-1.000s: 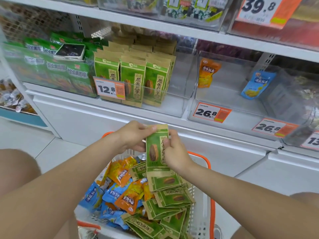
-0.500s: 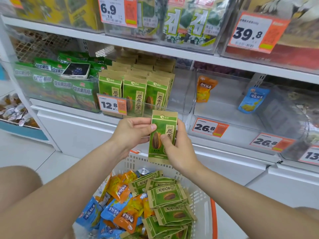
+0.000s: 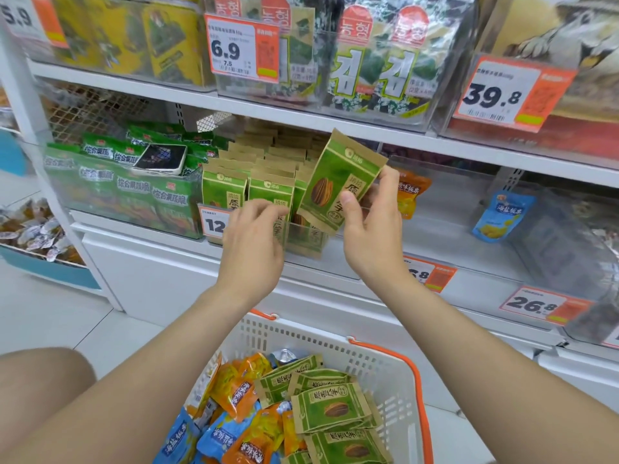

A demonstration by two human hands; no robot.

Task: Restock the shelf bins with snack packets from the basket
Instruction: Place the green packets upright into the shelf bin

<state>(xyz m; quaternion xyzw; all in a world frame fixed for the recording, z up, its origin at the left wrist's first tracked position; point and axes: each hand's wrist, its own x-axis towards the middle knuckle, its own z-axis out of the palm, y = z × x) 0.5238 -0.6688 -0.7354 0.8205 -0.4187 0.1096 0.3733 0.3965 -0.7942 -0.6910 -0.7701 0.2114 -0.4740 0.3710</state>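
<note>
Where both hands held the green packet above the basket a moment ago, only my right hand pinches it now, tilted over the bin of matching packets. My left hand has let go, fingers relaxed at the front row.

Held packet: matt kraft paper, green print. Shelf bins: clear glossy plastic. Basket: white perforated plastic, matt; handle orange plastic. Orange packets, blue packets: glossy film. Shelf: smooth white, looks like painted metal.
</note>
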